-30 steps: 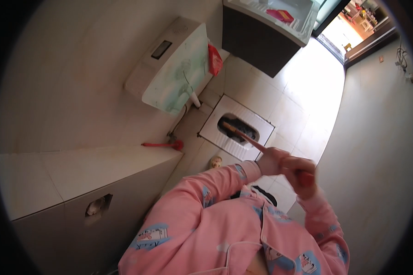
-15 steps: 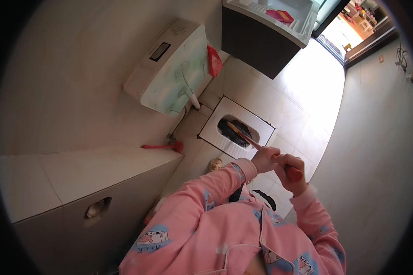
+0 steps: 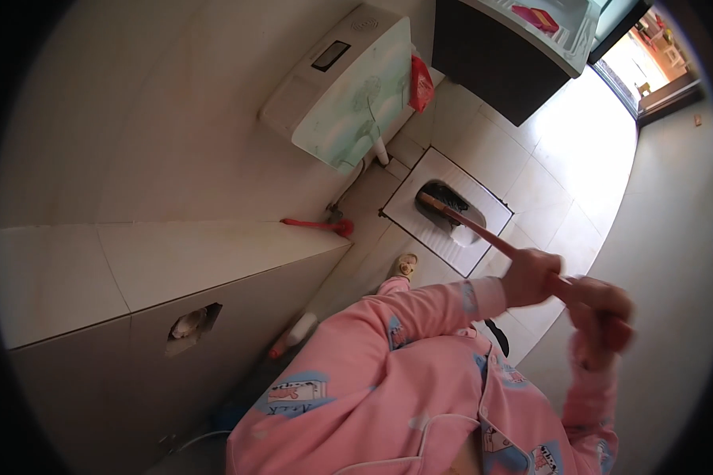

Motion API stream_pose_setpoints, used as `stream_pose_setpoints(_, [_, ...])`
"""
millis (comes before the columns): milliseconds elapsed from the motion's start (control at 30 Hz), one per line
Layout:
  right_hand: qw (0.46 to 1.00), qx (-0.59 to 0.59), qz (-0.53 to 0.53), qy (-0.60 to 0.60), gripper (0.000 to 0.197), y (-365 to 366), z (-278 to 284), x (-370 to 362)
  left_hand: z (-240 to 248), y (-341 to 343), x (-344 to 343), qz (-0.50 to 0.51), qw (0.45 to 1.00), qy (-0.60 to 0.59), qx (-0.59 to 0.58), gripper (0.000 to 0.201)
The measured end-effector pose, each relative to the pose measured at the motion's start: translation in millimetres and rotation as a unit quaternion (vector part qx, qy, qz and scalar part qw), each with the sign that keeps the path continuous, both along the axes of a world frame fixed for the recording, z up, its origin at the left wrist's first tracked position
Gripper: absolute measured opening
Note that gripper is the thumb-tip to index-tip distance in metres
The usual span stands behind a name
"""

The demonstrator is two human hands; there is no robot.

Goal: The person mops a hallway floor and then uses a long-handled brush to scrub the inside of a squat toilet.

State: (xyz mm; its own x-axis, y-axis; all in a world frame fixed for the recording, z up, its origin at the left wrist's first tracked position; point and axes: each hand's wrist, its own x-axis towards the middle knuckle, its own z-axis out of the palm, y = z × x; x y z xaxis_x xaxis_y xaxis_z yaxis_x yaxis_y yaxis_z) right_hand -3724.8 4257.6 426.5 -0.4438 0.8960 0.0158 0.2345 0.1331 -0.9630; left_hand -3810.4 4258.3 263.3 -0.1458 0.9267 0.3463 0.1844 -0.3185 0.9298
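A long reddish stick [image 3: 489, 238] slants from my hands down into the dark basin of a white squat toilet [image 3: 471, 257]. Its far end looks light brown, and dark stuff lies beside it; whether it bears a head I cannot make out. My left hand [image 3: 533, 277] is closed round the shaft. Further up, my right hand [image 3: 602, 305] grips it near the thick red end [image 3: 616, 334], slightly blurred. Both arms wear pink printed sleeves.
A pale green cistern [image 3: 348, 119] hangs on the left wall, with a red bag [image 3: 421, 84] beside it. A red brush-like tool [image 3: 321, 225] lies on the tiled ledge [image 3: 214, 265]. A dark washbasin cabinet [image 3: 499, 59] stands ahead. My slippered foot [image 3: 406, 265] is near the toilet.
Both hands have moved right and drawn the stick up toward me, so more of its shaft shows. The view has shifted, placing the room further right and higher.
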Motion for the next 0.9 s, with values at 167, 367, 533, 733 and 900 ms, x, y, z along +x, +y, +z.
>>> stream_pose_setpoints(167, [0.953, 0.228, 0.135, 0.146, 0.035, -4.6, 70.0, 36.2, 107.7, -18.2, 9.8, -0.103, 0.984, -0.082, 0.116, 0.020])
stream_pose_setpoints(367, [0.973, 0.151, 0.142, -0.102, 0.015, -7.6, -63.9, -3.2, -94.3, -0.4, -6.3, -0.134, 0.981, 0.051, -0.129, 0.019])
stream_pose_setpoints(533, [0.982, 0.042, 0.181, 0.018, 0.011, 1.3, -69.6, -14.5, -67.9, -18.0, -17.6, -0.087, 0.990, 0.032, -0.107, 0.015])
stream_pose_setpoints(733, [0.976, 0.071, 0.201, 0.055, 0.017, -11.6, -125.8, -6.1, -93.5, -32.0, -25.3, -0.180, 0.966, -0.009, -0.185, 0.009])
stream_pose_setpoints(900, [0.979, 0.072, 0.175, 0.069, 0.018, -6.1, -93.4, -23.3, -70.1, -30.2, -30.1, -0.114, 0.987, 0.008, -0.112, 0.016])
